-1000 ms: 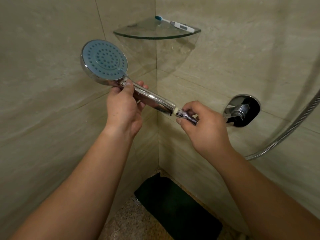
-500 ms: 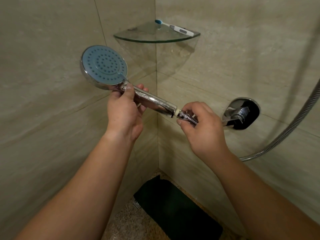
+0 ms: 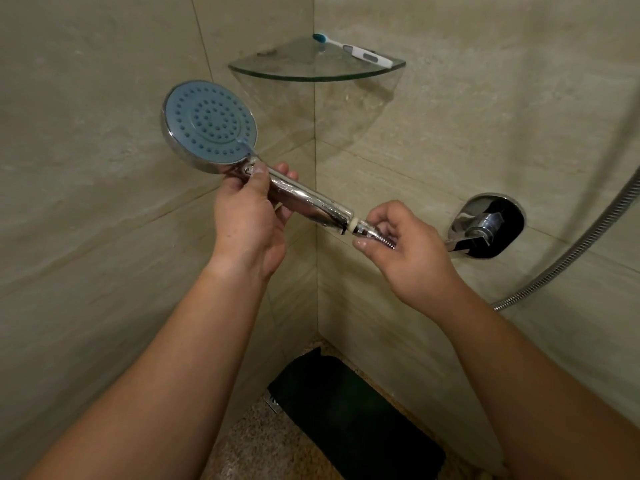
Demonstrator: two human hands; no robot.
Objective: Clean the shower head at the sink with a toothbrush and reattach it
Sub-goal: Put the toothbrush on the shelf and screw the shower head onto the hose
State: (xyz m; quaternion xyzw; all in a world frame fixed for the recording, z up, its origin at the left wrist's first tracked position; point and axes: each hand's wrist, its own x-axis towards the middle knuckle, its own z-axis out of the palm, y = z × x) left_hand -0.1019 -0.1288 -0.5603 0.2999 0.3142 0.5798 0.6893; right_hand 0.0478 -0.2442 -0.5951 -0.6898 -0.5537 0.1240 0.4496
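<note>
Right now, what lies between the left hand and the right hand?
In the head view, the chrome handle of the shower head spans from the left hand to the right hand, which pinches the hose nut.

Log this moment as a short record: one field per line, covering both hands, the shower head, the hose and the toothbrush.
setting: tiled shower corner
left hand: grips the chrome handle just below the spray face
right hand: pinches the hose nut at the handle's end
shower head: held up, blue spray face toward the camera
hose: metal, runs off to the right along the wall
toothbrush: lying on the glass corner shelf, untouched
wall valve: chrome, on the right wall
floor: dark mat in the corner
</note>
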